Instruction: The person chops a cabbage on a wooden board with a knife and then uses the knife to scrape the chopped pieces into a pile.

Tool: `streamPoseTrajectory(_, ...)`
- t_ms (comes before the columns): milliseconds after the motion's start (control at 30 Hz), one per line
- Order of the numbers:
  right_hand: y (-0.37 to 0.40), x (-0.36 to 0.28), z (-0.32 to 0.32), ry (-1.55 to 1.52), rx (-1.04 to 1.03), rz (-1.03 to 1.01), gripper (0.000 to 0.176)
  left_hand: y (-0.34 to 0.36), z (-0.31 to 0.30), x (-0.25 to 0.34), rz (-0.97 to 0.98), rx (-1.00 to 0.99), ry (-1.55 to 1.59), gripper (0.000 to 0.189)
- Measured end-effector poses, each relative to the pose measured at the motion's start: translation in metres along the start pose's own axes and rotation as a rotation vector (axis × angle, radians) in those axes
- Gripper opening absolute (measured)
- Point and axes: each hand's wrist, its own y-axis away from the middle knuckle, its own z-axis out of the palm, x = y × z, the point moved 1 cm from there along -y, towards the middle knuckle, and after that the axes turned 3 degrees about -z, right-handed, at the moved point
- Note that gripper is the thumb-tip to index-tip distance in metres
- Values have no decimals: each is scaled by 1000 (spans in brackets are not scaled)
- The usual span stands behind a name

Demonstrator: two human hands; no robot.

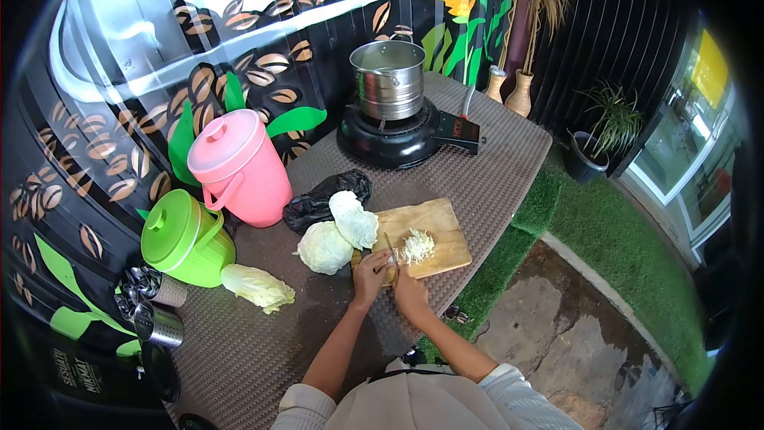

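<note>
A wooden cutting board (pixel 447 227) lies on the brown textured table, with a small pile of shredded cabbage (pixel 417 247) on it. At the board's near left part, my left hand (pixel 372 275) is closed, its fingers bent near a knife blade (pixel 390 245); what they hold is too small to make out. Just right of it my right hand (pixel 411 293) is wrapped round the knife's handle, which is mostly hidden. Two pale cabbage pieces (pixel 325 248) (pixel 353 220) sit left of the board, beside a black plastic bag (pixel 330 195).
A steel pot (pixel 388 84) stands on a black portable stove (pixel 387 143) behind the board. To the left are a pink lidded jug (pixel 247 171), a green one (pixel 187 239), a long leafy cabbage (pixel 257 287) and a perforated metal cup (pixel 159 325). The table edge (pixel 509 219) runs close on the right.
</note>
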Motion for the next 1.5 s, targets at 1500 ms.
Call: streamPoseTrajectory(1500, -16, 13, -13, 11, -77, -89, 29, 2, 3, 3, -20, 57, -59, 26)
